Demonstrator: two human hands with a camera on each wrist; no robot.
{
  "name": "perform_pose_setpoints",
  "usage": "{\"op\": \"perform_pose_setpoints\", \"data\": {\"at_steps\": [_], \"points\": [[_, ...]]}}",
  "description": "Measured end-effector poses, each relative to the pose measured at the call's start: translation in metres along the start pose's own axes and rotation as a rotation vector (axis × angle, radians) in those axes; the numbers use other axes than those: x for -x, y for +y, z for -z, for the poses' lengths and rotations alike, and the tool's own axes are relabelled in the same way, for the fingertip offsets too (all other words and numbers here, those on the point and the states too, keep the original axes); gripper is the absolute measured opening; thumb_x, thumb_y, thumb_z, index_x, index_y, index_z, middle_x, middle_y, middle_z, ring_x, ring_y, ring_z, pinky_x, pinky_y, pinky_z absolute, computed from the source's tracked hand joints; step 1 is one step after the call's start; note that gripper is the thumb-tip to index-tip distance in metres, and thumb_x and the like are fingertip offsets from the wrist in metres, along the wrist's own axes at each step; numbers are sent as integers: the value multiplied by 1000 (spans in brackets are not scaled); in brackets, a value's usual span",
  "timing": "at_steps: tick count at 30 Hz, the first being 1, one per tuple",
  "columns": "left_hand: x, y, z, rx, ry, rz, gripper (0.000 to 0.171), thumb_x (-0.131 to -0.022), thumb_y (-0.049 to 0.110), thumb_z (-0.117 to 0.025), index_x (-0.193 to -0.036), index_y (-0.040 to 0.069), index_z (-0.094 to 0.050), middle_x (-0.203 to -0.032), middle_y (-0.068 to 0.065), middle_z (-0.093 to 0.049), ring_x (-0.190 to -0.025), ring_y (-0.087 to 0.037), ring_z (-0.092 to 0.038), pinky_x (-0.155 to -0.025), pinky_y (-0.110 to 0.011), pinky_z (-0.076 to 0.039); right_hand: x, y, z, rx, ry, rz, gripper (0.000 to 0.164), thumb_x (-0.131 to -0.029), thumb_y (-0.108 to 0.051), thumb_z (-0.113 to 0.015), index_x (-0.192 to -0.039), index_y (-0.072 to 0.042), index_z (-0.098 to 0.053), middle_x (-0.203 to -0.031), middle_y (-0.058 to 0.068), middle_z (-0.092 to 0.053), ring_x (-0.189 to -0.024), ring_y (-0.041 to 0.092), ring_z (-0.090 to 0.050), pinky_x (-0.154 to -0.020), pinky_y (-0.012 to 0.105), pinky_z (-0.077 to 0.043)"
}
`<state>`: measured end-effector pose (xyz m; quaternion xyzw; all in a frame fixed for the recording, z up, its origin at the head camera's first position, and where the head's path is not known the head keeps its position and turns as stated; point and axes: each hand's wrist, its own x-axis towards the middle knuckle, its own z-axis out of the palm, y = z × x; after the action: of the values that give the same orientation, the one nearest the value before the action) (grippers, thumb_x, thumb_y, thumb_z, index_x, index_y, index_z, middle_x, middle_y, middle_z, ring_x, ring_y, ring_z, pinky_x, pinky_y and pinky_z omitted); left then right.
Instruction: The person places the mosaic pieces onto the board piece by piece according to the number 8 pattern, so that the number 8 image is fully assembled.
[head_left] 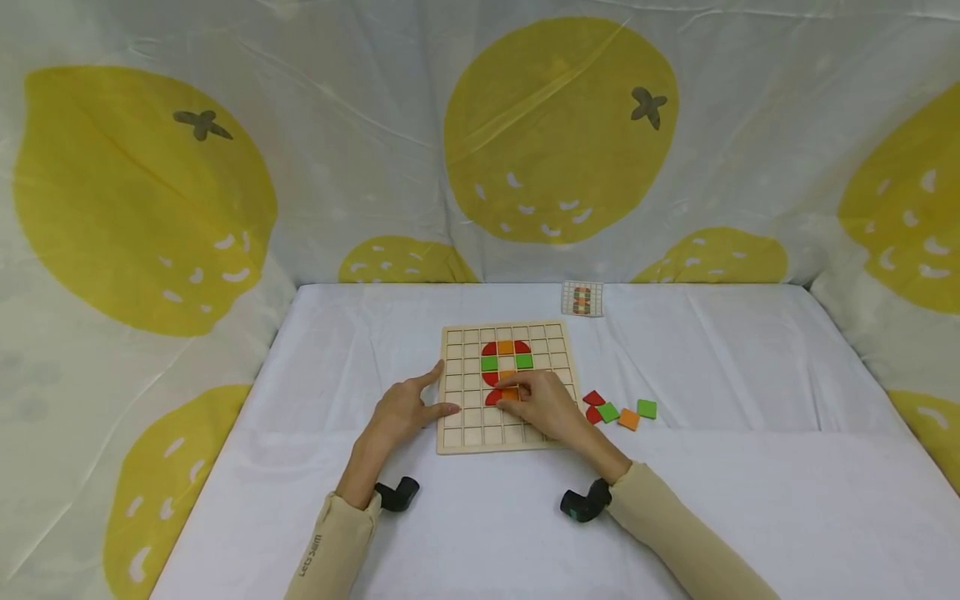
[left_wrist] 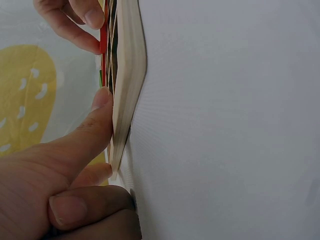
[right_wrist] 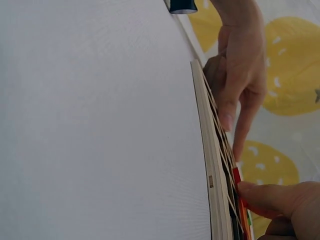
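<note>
A square wooden grid board (head_left: 461, 437) lies on the white cloth, with red, green and orange tiles set in its middle columns. My left hand (head_left: 401, 410) is at the board's left side; its straight thumb rests on the rim and its index finger touches the edge. Over the board, my right hand (head_left: 542, 402) pinches a red quarter-round tile (head_left: 492, 397) with thumb and index finger, beside an orange tile (head_left: 511, 394). In the left wrist view, that red tile (left_wrist: 103, 37) sits against the board's top under the right fingertips. The right hand partly covers neighbouring cells.
Loose red, green and orange tiles (head_left: 628, 418) lie right of the board. A small pattern card (head_left: 592, 309) lies behind it, near the back edge. Lemon-print cloth walls (head_left: 360, 167) enclose the table. Black wrist devices (head_left: 583, 505) sit below both hands.
</note>
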<state>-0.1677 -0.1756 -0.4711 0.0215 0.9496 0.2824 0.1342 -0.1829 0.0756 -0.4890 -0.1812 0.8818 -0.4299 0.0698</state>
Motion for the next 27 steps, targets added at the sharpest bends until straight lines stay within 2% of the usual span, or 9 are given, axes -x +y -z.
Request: {"op": "perform_pose_setpoints", "data": {"at_steps": [9,13,16,22,27], "points": [[0,1,1,-8,-1,0,88,-91,44,-78,-162,18,-34,-156,-27,-46,-140,-42,-52,-102,-54,-52,-2,-2,-3,41,12,12,25,-89,-21,-83,-112,-10,-80,-59,-6,-34,-56,8,-33,-56,21,-26],[0,1,0,-11,-2,3,88,-90,45,-78,-162,19,-34,-154,-28,-48,-125,-35,-61,-95,-49,-53,-3,-4,-2,33,0,5,28,-90,-20,-83,-115,-8,-80,-59,-7,-33,-55,8,-32,-55,21,-25],[0,1,0,-11,-1,4,88,-90,45,-79,-162,19,-35,-153,-29,-48,-114,-30,-60,-90,-46,-52,-3,-4,-2,26,-10,7,29,-90,-20,-82,-117,-8,-79,-59,-7,-32,-55,8,-31,-54,21,-24],[-1,0,0,-13,0,0,89,-89,45,-79,-162,18,-35,-151,-30,-52,-105,-28,-58,-84,-41,-50,-3,-3,-3,38,-9,2,24,-90,-20,-82,-112,-10,-81,-60,-6,-36,-58,9,-35,-56,21,-26],[0,0,0,-5,3,-1,88,-90,46,-78,-162,19,-35,-155,-28,-47,-128,-35,-60,-96,-49,-53,-3,-3,-2,46,-5,2,22,-90,-20,-82,-110,-12,-82,-60,-6,-36,-58,9,-34,-56,21,-25]]}}
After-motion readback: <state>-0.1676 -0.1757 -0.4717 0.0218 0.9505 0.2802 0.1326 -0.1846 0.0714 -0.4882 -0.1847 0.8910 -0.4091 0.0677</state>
